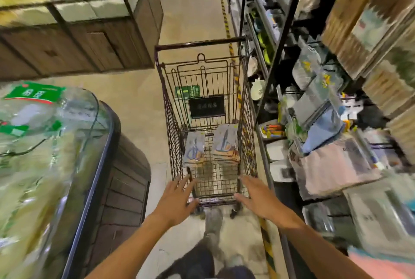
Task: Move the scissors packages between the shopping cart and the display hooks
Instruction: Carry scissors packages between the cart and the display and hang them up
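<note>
At lower centre, left hand [177,200] and right hand [258,198] hovered, fingers released, near the shopping cart [199,43]; best lift one scissors package [194,149] squarely.

Beyond the hands, the dark maroon wire shopping cart [205,121] holds pale blue-and-orange carded scissors packages [225,144], a black sign [206,107] and a green tag [187,92]. Right of them, yellow-and-black striped floor tape [267,240] crosses the beige tiled floor [139,103].
</note>
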